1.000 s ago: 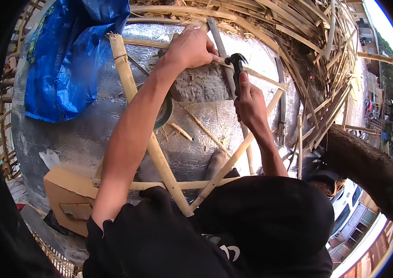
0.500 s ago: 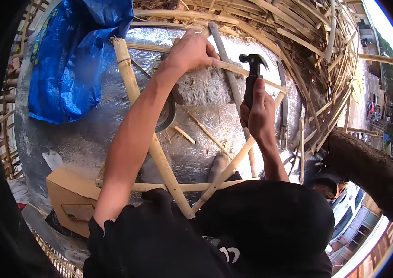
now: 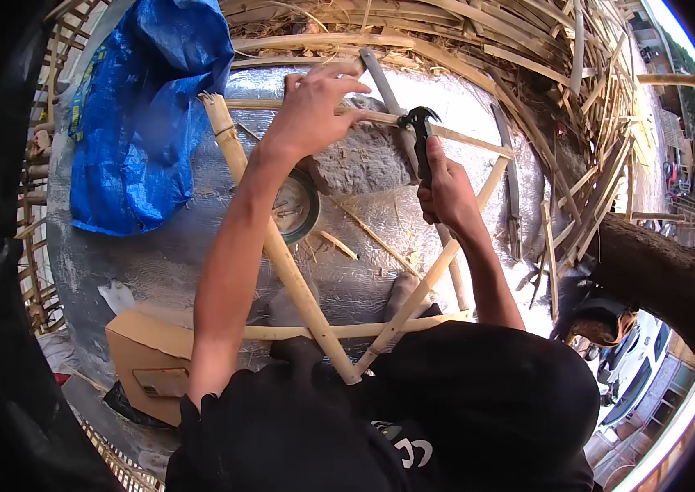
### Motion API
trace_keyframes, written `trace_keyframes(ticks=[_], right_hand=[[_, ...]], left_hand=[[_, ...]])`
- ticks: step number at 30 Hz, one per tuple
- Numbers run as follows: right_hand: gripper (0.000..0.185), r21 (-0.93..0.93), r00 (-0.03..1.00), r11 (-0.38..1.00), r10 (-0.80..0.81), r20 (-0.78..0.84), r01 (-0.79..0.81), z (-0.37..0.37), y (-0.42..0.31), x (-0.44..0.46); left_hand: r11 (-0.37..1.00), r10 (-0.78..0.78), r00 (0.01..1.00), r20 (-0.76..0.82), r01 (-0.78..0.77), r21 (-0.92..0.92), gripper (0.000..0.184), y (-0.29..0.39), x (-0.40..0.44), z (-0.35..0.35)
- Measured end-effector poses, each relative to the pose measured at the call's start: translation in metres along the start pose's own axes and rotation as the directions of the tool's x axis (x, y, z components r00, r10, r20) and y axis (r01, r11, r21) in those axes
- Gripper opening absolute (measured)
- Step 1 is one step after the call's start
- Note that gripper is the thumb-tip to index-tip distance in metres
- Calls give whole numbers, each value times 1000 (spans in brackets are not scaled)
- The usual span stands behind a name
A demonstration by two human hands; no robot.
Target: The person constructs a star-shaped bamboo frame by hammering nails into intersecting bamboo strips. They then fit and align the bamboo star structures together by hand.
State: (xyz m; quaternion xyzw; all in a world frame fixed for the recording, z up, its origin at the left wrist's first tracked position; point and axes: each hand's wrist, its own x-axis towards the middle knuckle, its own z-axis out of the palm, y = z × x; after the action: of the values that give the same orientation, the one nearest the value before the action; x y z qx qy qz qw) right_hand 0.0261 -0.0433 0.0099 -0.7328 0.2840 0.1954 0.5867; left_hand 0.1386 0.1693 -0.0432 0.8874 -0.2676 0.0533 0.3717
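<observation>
My right hand (image 3: 448,193) grips a black claw hammer (image 3: 422,135) by its handle, its head up against the thin upper bamboo strip (image 3: 466,142). My left hand (image 3: 310,115) is over the same strip farther left, fingers spread and thumb close to it; whether it touches is unclear. The strip belongs to a bamboo frame, with a thick left pole (image 3: 282,258), a slanting right pole (image 3: 421,291) and a lower crosspiece (image 3: 339,331). Under the strip sits a rough grey stone block (image 3: 364,160). A grey stick (image 3: 381,79) passes beneath the strip near the hammer.
A round dish (image 3: 311,215) stands beside the left pole. At left are a blue tarp bag (image 3: 142,139) and a cardboard box (image 3: 146,344). Piled bamboo strips (image 3: 528,49) line the back right, near a thick log (image 3: 659,262). Shavings litter the silvery ground sheet (image 3: 323,287).
My left hand has shifted left along the strip and its fingers have opened. The hammer has come down left onto the strip. The whole view has shifted slightly.
</observation>
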Motion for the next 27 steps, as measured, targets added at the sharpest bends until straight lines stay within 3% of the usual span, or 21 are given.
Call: trace_keyframes(ticks=[1, 3, 5, 7, 9, 10, 11, 13, 14, 15, 17, 19, 21, 22, 25, 26, 27], right_hand=[[61, 25, 1000, 1000, -3, 3, 3, 2, 0, 0], [62, -93, 998, 995, -33, -47, 29, 2, 4, -4], [64, -216, 986, 968, -150, -75, 131, 1, 13, 5], [64, -190, 994, 978, -99, -55, 87, -1, 9, 4], [64, -86, 998, 995, -56, -24, 54, -2, 2, -4], [62, -98, 996, 992, -85, -20, 83, -4, 4, -3], [59, -113, 994, 988, -110, -16, 107, -6, 6, -3], [61, -144, 991, 982, -128, -23, 124, -6, 4, -11], [63, -187, 989, 972, -149, -26, 141, -6, 1, -14], [63, -192, 989, 971, -146, -14, 140, -2, 1, -16], [65, -206, 951, 928, -306, 49, 309, 10, -4, -19], [67, -209, 933, 910, -347, 92, 359, 24, -8, -17], [52, -230, 876, 845, -465, 128, 483, 36, -8, -6], [55, -227, 866, 836, -478, 148, 500, 41, -10, -3], [57, -310, 854, 798, -508, 114, 517, 61, -3, 22], [66, -337, 944, 882, -307, 120, 329, 60, -20, 14], [64, -387, 933, 851, -346, 98, 356, 58, -27, 9]], left_hand=[[1000, 11, 1000, 15, -11, 17, 38, 3, -9, -17], [928, -69, 967, -244, 153, 341, 44, 2, -22, -43], [905, -88, 985, -150, 142, 401, 44, -24, -28, -59], [868, -95, 993, -76, 120, 482, 47, -29, -25, -74], [869, -349, 917, 195, 238, 434, 57, -27, -20, -77], [921, -132, 991, 15, 117, 371, 64, -47, -27, -59], [918, -129, 991, 20, 112, 381, 64, -45, -24, -59], [898, -284, 958, 38, 252, 361, 64, -41, -20, -50], [914, -203, 979, -20, 197, 354, 66, -44, -20, -45], [911, -215, 976, -24, 209, 355, 66, -48, -20, -42], [855, -263, 965, 1, 233, 463, 65, -53, -17, -38], [870, -269, 963, 1, 242, 429, 63, -54, -19, -36], [881, -278, 960, 5, 253, 400, 60, -51, -18, -38], [881, -304, 952, 20, 273, 387, 58, -49, -19, -40], [883, -297, 954, -28, 286, 371, 56, -59, -22, -31], [880, -325, 946, 0, 302, 365, 54, -59, -20, -32], [878, -330, 944, -6, 310, 366, 54, -59, -19, -35]])
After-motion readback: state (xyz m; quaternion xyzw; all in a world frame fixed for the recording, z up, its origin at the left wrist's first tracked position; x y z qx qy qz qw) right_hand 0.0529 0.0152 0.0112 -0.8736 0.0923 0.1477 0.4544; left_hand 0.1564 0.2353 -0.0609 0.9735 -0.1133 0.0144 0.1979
